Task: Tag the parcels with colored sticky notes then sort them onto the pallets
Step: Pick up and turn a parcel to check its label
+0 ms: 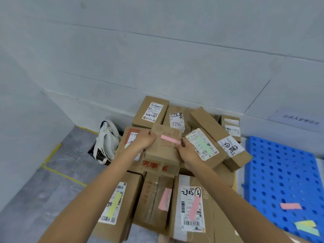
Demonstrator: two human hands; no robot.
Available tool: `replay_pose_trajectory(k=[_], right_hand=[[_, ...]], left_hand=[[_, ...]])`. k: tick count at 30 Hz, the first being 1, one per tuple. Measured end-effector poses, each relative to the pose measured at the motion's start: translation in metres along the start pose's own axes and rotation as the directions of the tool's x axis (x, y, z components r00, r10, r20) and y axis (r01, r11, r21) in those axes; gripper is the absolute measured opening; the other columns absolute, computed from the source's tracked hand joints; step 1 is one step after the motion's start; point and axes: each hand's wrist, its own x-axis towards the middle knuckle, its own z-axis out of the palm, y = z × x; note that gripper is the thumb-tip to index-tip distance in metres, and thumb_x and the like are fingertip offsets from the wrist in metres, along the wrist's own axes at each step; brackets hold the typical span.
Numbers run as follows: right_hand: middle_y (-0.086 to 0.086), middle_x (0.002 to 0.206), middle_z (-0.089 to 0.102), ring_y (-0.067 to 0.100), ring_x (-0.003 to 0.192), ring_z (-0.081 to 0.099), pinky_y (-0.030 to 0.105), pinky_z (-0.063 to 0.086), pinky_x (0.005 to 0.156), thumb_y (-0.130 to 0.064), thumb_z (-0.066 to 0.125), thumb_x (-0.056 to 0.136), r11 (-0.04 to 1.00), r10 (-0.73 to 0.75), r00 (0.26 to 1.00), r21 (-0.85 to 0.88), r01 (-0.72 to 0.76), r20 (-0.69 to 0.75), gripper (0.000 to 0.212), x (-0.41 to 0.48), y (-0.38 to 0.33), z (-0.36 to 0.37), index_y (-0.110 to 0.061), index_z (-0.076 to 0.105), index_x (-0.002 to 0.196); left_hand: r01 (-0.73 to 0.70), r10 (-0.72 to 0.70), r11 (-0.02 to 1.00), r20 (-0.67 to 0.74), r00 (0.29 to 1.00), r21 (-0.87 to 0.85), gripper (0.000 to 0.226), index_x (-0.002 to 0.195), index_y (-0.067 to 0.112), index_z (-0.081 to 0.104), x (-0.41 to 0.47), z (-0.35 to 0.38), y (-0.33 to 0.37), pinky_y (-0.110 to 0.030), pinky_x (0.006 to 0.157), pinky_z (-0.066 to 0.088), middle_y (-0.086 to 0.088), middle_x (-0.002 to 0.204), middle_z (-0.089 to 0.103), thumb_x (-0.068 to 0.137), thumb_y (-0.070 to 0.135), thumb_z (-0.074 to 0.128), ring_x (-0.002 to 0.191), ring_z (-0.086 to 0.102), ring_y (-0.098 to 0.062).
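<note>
Hands [145, 140] [188, 151] apparently grip pink-tagged parcel [163, 152].

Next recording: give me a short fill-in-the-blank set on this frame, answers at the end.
1. The left hand and right hand grip a box topped with a ____ sticky note.
2. The pallet on the right is ____.
3. The nearest parcel on the left wears a ____ tag.
4. The white bag lies to the ____ of the pile.

Answers: pink, blue, yellow, left.
</note>
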Motion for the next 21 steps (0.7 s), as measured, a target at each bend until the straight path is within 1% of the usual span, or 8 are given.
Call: replay_pose_trajectory(k=[4,6,9,11,13,16,18,21], right_hand=[[0.012,0.115,0.058,0.027,0.112,0.054,0.032,0.043,0.096,-0.002,0.043,0.095,0.959,-0.192,0.973,-0.236,0.159,-0.125,0.029,0.007,0.0,0.003,-0.005,0.049,0.123],[0.018,0.123,0.052,0.03,0.117,0.05,0.027,0.036,0.096,-0.001,0.044,0.093,0.883,-0.268,0.957,-0.426,0.199,-0.108,0.038,0.009,0.006,0.007,0.001,0.041,0.131],[0.023,0.146,0.025,0.033,0.13,0.037,0.029,0.031,0.105,-0.007,0.046,0.095,0.771,-0.264,0.963,-0.612,0.175,-0.056,0.063,0.014,0.018,0.018,-0.002,0.014,0.149],[0.023,0.148,0.014,0.033,0.133,0.032,0.031,0.032,0.109,-0.007,0.046,0.095,0.678,-0.275,0.961,-0.714,0.175,-0.024,0.07,0.016,0.026,0.02,-0.008,0.005,0.152],[0.021,0.147,0.017,0.031,0.132,0.033,0.027,0.032,0.105,-0.006,0.045,0.096,0.622,-0.264,0.964,-0.758,0.198,0.035,0.062,0.014,0.031,0.018,-0.006,0.015,0.15],[0.014,0.137,0.04,0.026,0.124,0.044,0.026,0.033,0.104,-0.006,0.046,0.096,0.675,-0.318,0.946,-0.683,0.278,0.07,0.043,0.004,0.029,0.005,-0.004,0.042,0.139],[0.009,0.127,0.051,0.023,0.116,0.05,0.027,0.038,0.101,-0.004,0.047,0.095,0.706,-0.392,0.919,-0.627,0.33,0.042,0.037,-0.004,0.026,-0.01,-0.005,0.05,0.133],[0.009,0.119,0.058,0.021,0.109,0.056,0.025,0.043,0.097,0.001,0.046,0.094,0.709,-0.466,0.885,-0.593,0.382,0.012,0.033,-0.014,0.025,-0.035,-0.005,0.057,0.125]], left_hand=[[-0.031,0.031,0.999,-0.011,0.999,-0.038,0.029,0.117,0.0,0.056,0.017,0.014,-0.004,-0.026,0.077,0.04,-0.018,0.12,0.06,0.101,0.018,0.041,0.11,0.057,-0.031],[-0.051,0.05,0.999,-0.044,0.998,-0.015,0.027,0.117,0.0,0.056,0.024,0.021,-0.011,-0.027,0.079,0.04,-0.017,0.119,0.06,0.1,0.016,0.042,0.109,0.056,-0.03],[-0.101,0.102,0.995,-0.096,0.99,0.015,0.027,0.122,0.002,0.051,0.034,0.032,-0.026,-0.032,0.091,0.042,-0.012,0.121,0.057,0.097,0.011,0.046,0.113,0.054,-0.028],[-0.14,0.142,0.99,-0.114,0.983,0.03,0.035,0.128,0.005,0.045,0.038,0.04,-0.039,-0.031,0.095,0.042,-0.006,0.12,0.054,0.094,0.006,0.049,0.115,0.052,-0.025],[-0.187,0.198,0.978,-0.14,0.97,0.089,0.054,0.139,0.009,0.034,0.041,0.048,-0.052,-0.038,0.101,0.042,-0.008,0.127,0.05,0.089,0.007,0.055,0.119,0.05,-0.026],[-0.208,0.267,0.927,-0.161,0.95,0.311,0.074,0.15,0.009,0.012,0.046,0.059,-0.068,-0.043,0.112,0.032,-0.016,0.149,0.031,0.091,0.01,0.056,0.135,0.034,-0.031],[-0.221,0.349,0.836,-0.176,0.92,0.503,0.078,0.152,0.01,0.002,0.045,0.061,-0.07,-0.041,0.115,0.027,-0.015,0.156,0.017,0.094,0.009,0.053,0.14,0.026,-0.03],[-0.381,0.494,0.784,-0.12,0.861,0.49,0.069,0.152,0.017,0.017,0.042,0.059,-0.067,-0.039,0.115,0.025,-0.012,0.157,0.018,0.095,0.013,0.054,0.14,0.025,-0.029]])
